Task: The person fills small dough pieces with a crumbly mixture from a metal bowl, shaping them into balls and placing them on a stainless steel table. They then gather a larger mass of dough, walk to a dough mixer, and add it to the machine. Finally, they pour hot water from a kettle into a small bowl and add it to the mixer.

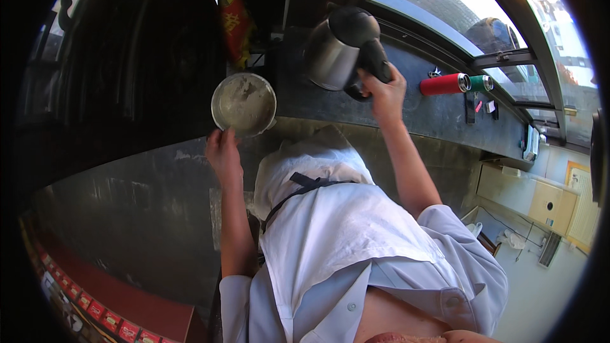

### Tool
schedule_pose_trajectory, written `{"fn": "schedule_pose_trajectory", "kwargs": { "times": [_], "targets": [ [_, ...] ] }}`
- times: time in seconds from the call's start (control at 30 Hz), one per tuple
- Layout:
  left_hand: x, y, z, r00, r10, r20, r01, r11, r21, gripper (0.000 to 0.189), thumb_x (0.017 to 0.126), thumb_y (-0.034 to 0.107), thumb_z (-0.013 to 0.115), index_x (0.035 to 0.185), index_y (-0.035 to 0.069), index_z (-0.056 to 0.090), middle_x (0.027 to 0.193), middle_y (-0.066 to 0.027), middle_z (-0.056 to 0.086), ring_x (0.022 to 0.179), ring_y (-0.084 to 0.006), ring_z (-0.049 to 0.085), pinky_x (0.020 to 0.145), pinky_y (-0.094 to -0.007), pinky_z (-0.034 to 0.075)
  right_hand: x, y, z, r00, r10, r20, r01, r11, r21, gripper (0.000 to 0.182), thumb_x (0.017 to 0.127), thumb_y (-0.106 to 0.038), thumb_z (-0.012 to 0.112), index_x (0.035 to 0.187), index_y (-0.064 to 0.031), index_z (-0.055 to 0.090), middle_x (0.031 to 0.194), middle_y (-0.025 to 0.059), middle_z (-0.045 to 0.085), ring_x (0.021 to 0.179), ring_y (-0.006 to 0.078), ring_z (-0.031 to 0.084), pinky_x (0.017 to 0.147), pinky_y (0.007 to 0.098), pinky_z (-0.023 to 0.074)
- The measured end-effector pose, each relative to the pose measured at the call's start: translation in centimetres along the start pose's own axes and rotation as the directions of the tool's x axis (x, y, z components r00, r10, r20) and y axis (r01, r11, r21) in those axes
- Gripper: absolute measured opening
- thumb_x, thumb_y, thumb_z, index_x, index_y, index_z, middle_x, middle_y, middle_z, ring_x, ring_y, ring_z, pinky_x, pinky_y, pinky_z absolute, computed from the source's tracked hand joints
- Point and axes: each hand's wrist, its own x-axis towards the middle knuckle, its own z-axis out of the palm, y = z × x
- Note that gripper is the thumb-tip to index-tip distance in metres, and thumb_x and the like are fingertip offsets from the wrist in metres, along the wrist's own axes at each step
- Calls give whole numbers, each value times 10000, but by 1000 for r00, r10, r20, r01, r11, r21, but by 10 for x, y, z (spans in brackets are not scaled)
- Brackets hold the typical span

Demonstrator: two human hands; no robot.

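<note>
A steel kettle [331,52] with a black lid and black handle hangs tilted above the dark counter. My right hand [387,94] grips it by the handle. To its left is a round metal bowl [244,126] with pale, floury-looking residue over its inside. The fingers of my left hand [224,155] hold the near rim of this bowl. Whether the bowl also rests on something is hard to tell. A gap separates kettle and bowl, and no stream of liquid shows between them.
On the dark counter [419,119] to the right lie a red flask [441,84], a green flask [480,83] and small items. Windows [424,5] line its far side. A red and yellow banner [234,19] hangs beyond the bowl. A red ledge [157,305] is at lower left.
</note>
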Motion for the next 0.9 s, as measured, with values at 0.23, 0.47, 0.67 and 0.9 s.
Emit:
{"fn": "schedule_pose_trajectory", "kwargs": {
  "times": [0.23, 0.47, 0.67, 0.9],
  "targets": [
    [24, 30, 31, 976, 164, 145, -192, 961, 201, 217, 880, 154, 638, 826, -54, 607, 834, -82, 582, 709, -121, 584, 607, -320, 485, -24, -57, -49, 977, 120, 174, -84, 976, -200, 251, 768, -31, 729, 1012, 18, 697, 709, -4, 606, 562, 63, 547, 513, 216, 426],
    [41, 17, 46, 945, 245, 216, -308, 887, 343, 250, 837, 170, 610, 733, -51, 557, 679, -129, 566, 620, -216, 533, 627, -391, 434, -40, -82, -35, 922, 263, 285, -160, 927, -339, 256, 753, -57, 755, 998, -4, 704, 721, -11, 612, 575, 59, 546, 526, 215, 429],
    [25, 26, 57, 944, 230, 238, -306, 880, 364, 263, 824, 170, 606, 709, -53, 525, 655, -175, 560, 606, -270, 518, 628, -407, 429, -44, -99, -15, 860, 331, 388, -123, 873, -472, 215, 743, -61, 745, 948, -13, 704, 734, -30, 602, 650, 60, 531, 600, 238, 432],
    [23, 16, 61, 934, 274, 230, -340, 879, 335, 263, 821, 172, 606, 688, -42, 528, 653, -197, 568, 587, -328, 524, 609, -435, 430, -42, -99, -2, 823, 379, 424, -94, 826, -555, 195, 738, -81, 750, 901, -2, 678, 733, -32, 561, 692, 63, 500, 642, 244, 424]
  ]
}}
